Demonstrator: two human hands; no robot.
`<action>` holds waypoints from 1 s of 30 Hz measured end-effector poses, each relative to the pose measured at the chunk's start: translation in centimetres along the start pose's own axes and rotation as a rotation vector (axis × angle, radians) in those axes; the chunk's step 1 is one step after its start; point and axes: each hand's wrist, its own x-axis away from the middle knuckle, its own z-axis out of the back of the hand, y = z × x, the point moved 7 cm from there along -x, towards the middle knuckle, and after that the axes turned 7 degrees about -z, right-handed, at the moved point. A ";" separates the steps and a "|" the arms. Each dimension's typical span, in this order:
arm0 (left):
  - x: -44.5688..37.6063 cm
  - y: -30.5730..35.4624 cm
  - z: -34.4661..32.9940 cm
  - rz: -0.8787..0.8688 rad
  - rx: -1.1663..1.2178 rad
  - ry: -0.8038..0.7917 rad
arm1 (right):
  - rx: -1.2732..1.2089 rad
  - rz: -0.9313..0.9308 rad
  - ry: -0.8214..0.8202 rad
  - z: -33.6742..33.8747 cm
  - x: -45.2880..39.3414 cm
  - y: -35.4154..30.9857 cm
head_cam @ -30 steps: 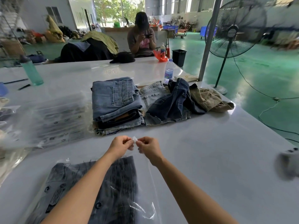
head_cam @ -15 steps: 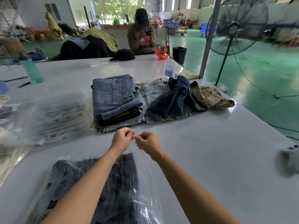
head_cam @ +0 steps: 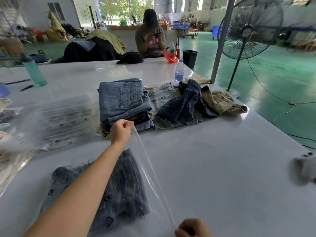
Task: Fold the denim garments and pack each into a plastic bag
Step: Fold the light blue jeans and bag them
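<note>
A dark denim garment (head_cam: 123,189) lies folded inside a clear plastic bag (head_cam: 153,194) on the white table (head_cam: 222,168) in front of me. My left hand (head_cam: 120,132) pinches the far end of the bag's clear strip at the open edge. My right hand (head_cam: 192,228) grips the near end of that strip at the bottom of the frame, so the strip runs taut between them. Beyond my left hand stands a stack of folded blue jeans (head_cam: 123,103). To its right lie unfolded denim pieces (head_cam: 183,105) and a khaki garment (head_cam: 222,101).
A pile of empty printed plastic bags (head_cam: 56,122) lies at the left. A green bottle (head_cam: 34,71) and a water bottle (head_cam: 179,74) stand further back. A person (head_cam: 150,36) sits behind the table. A standing fan (head_cam: 248,28) and a pole (head_cam: 222,40) are at the right.
My hands were together at the bag's far edge. The right hand has pulled back toward me along the bag's edge, stretching the clear strip, while the left stayed at the far end.
</note>
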 end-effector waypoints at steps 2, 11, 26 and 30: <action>1.5 0.5 -1.3 -0.022 -0.059 -0.088 | 0.041 0.035 0.074 0.7 1.5 1.0; 21.5 -8.4 -2.5 -0.198 -0.858 -0.786 | 0.460 0.313 -0.096 0.1 -7.5 -8.3; 24.2 -13.3 24.9 0.397 -0.606 0.143 | 0.164 0.005 -0.743 -15.2 -6.8 -14.8; 24.3 -17.8 23.4 0.897 -0.224 0.091 | 0.009 -0.106 -0.898 -16.3 -4.0 -14.1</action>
